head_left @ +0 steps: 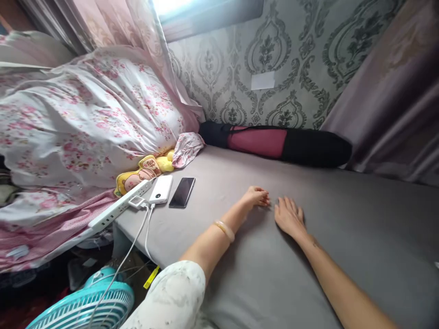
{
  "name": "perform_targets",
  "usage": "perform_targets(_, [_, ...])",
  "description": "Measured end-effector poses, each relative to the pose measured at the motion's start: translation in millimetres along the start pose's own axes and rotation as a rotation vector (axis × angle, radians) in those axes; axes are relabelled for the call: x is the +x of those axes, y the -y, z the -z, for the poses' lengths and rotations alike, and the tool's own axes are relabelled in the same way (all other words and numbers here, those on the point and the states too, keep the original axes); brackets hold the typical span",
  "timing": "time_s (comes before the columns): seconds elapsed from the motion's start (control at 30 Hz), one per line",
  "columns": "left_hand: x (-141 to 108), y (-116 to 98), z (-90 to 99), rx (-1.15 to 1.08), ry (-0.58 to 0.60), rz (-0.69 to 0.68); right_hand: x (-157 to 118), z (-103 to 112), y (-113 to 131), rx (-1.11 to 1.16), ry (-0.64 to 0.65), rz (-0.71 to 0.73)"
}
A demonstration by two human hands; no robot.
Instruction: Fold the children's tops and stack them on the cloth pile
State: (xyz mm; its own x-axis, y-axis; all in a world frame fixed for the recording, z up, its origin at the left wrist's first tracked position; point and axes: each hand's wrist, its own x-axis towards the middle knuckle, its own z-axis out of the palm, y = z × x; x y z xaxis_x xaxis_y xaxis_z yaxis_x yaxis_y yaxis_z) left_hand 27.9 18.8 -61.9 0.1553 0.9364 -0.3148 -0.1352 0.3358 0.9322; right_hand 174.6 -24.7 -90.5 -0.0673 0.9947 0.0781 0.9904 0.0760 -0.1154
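Observation:
My left hand (257, 196) rests on the grey sheet (260, 265) with its fingers loosely curled and nothing visible in them. A pale bangle (224, 231) circles that forearm. Close on its right, my right hand (290, 215) lies palm down on the sheet, fingers stretched out and slightly apart. The two hands do not touch. Left of them lies a dark-screened smartphone (182, 192). Beside the phone is a white power bank (161, 189) with a cable running from its near end.
A white power strip (118, 206) with a plugged-in charger (137, 202) lies along the left edge. Behind it are a yellow plush toy (132, 180) and floral bedding (103, 109). A black and maroon long bag (257, 141) lies by the wall. A turquoise fan (92, 301) stands below.

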Motion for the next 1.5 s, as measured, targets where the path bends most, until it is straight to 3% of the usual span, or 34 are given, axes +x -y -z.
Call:
perform_targets(0.07, [-0.1, -19.8, 34.9, 0.137, -0.2, -0.06, -2.6, -2.6, 4.0, -0.017, -0.045, 0.005])
perform_targets(0.37, [-0.4, -96.6, 228.2, 0.504, -0.812, -0.187, -4.3, -11.7, 3.2, -0.043, -0.133, 0.016])
perform_targets(0.43, [-4.5, -106.2, 259.4, 0.628, -0.914, -0.191, -4.6, -11.8, 3.7, -0.047, -0.144, 0.015])
perform_targets(0.53, [-11.2, -114.2, 291.1, 0.801, -1.009, -0.168, -5.9, -10.5, 4.3, -0.05, -0.145, 0.017])
perform_targets(0.7, [-15.1, -113.0, 317.8, 1.118, -1.048, -0.143, -7.3, -8.6, 4.7, -0.054, -0.136, 0.02])
perform_targets(0.9, [-5.3, -107.5, 341.5, 1.583, -0.932, -0.05, -8.5, -8.4, 6.0, -0.052, -0.14, 0.006])
perform_targets(1.07, [2.7, -106.4, 353.9, 1.653, -0.915, -0.065, -9.5, -5.5, 7.9, -0.053, -0.127, -0.005])
perform_targets(1.2, [3.5, -112.8, 359.7, 1.432, -1.08, -0.227, -9.4, -4.6, 8.4, -0.043, -0.129, -0.002])
perform_targets(1.3, [5.6, -122.8, 359.9, 0.917, -1.197, -0.347, -9.3, -4.9, 8.6, -0.035, -0.132, -0.002])
perform_targets(1.4, [10.7, -134.0, 351.5, 0.399, -1.163, -0.451, -9.2, -4.8, 9.0, -0.039, -0.132, -0.007])
perform_targets(1.5, [16.8, -142.8, 334.1, 0.248, -1.096, -0.513, -9.2, -4.1, 9.6, -0.053, -0.125, -0.009])
